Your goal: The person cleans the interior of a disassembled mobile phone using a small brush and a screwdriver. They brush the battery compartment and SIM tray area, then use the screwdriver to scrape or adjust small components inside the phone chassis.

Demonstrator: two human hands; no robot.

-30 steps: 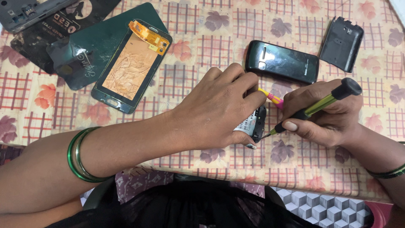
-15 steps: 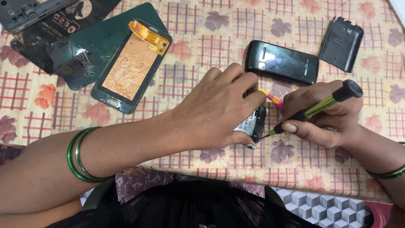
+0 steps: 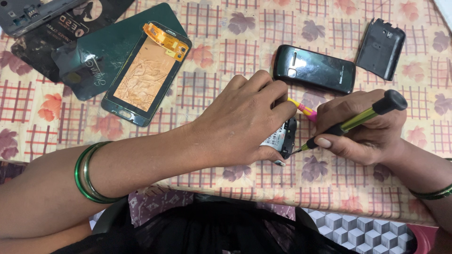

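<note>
Small black phone part [image 3: 285, 138] being worked on with a screwdriver [image 3: 351, 123] at the near edge of the counter [image 3: 226, 61].

The left hand [image 3: 242, 124] is lying over the part, its fingers closed around it and pinning it to the flowered cloth, while the right hand [image 3: 362, 129] is gripping the green-and-black screwdriver, tip touching the part's lower edge. A pink and yellow tool [image 3: 303, 109] is showing between the two hands. A dark phone [image 3: 314, 69] and a back cover [image 3: 380, 48] are lying beyond; a screen panel [image 3: 143, 75] is resting to the left.
</note>
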